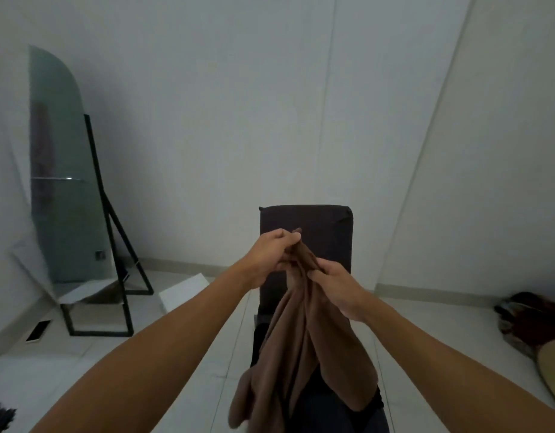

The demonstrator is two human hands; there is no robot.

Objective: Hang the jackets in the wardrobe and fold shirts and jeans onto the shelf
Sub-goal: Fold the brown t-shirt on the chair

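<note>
A brown shirt [304,354] hangs in loose folds in front of me. My left hand [274,251] pinches its top edge, fingers curled round the cloth. Just below and to the right, my right hand [338,287] grips the same bunched cloth. The lower part of the shirt drapes down over a black chair [329,226], which stands upright behind it. Dark clothes [319,404] lie on the chair seat, partly hidden by the shirt.
A tall standing mirror [63,189] on a black frame leans at the left wall. A white box [185,290] lies on the tiled floor beside it. A heap of dark red clothes [532,320] sits by the right wall. A phone [38,331] lies on the floor at left.
</note>
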